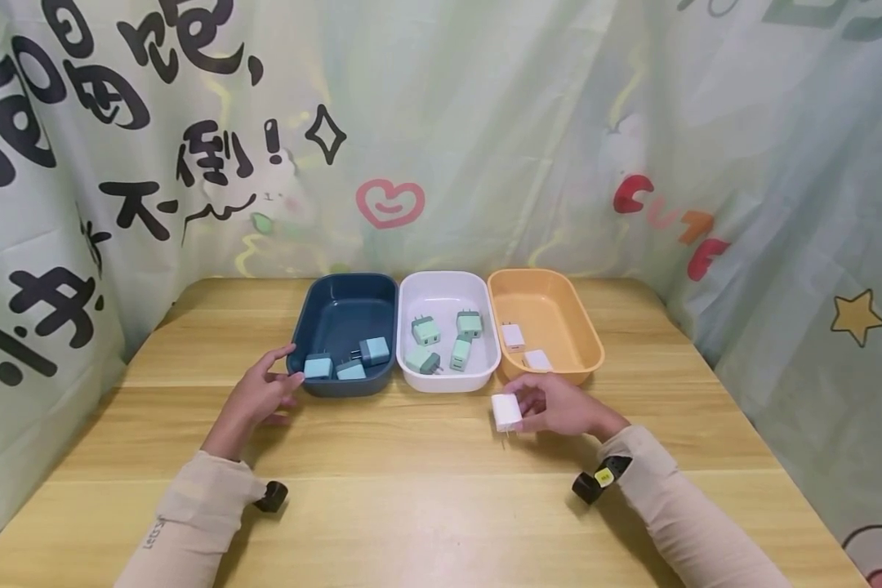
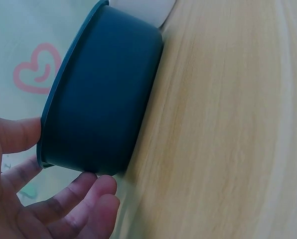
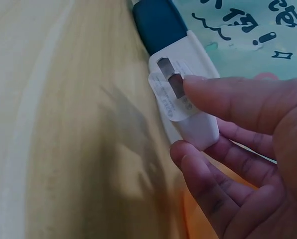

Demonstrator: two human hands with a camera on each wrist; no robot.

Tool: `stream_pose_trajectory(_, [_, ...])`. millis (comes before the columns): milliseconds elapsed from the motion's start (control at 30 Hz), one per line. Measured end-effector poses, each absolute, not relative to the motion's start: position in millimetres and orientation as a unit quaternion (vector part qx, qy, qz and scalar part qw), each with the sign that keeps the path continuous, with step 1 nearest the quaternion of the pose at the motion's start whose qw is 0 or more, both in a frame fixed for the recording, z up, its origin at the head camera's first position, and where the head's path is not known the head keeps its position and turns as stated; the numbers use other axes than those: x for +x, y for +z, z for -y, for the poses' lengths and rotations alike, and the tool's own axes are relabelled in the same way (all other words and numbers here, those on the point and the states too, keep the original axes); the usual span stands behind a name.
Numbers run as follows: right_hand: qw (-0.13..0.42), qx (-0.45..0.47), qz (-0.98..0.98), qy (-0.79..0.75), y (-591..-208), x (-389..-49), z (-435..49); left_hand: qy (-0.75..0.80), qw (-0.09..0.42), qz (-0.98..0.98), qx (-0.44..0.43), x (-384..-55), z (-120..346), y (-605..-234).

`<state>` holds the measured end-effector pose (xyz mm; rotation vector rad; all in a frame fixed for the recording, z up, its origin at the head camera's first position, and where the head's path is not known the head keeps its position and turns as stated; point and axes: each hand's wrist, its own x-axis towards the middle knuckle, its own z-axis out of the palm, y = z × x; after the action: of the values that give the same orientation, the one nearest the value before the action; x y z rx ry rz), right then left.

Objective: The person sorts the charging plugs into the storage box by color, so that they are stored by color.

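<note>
My right hand (image 1: pixel 562 406) pinches a white plug charger (image 1: pixel 506 412) between thumb and fingers, just in front of the orange tray. In the right wrist view, two flat metal prongs (image 3: pixel 171 78) and a printed label show on the charger's face, close to the thumb tip. My left hand (image 1: pixel 257 396) touches the front left corner of the dark blue tray (image 1: pixel 349 287), thumb at the rim and fingers extended along its outer side. Light blue chargers (image 1: pixel 374 351) lie near the front of that tray.
A white tray (image 1: pixel 443 282) with several mint green chargers (image 1: pixel 426 330) stands in the middle. Right of it, the orange tray (image 1: pixel 547 302) holds two white chargers (image 1: pixel 513 336). All stand on a wooden table (image 1: pixel 412 506) before a printed curtain (image 1: pixel 485 122).
</note>
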<state>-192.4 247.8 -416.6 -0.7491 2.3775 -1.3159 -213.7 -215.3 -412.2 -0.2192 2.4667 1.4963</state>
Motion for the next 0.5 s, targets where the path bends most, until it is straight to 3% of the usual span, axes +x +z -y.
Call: stream_pose_trajectory(500, [0.128, -0.254, -0.829, -0.481, -393, -201, -249, 0.516, 0.126, -0.844, -0.075, -212, 215, -412])
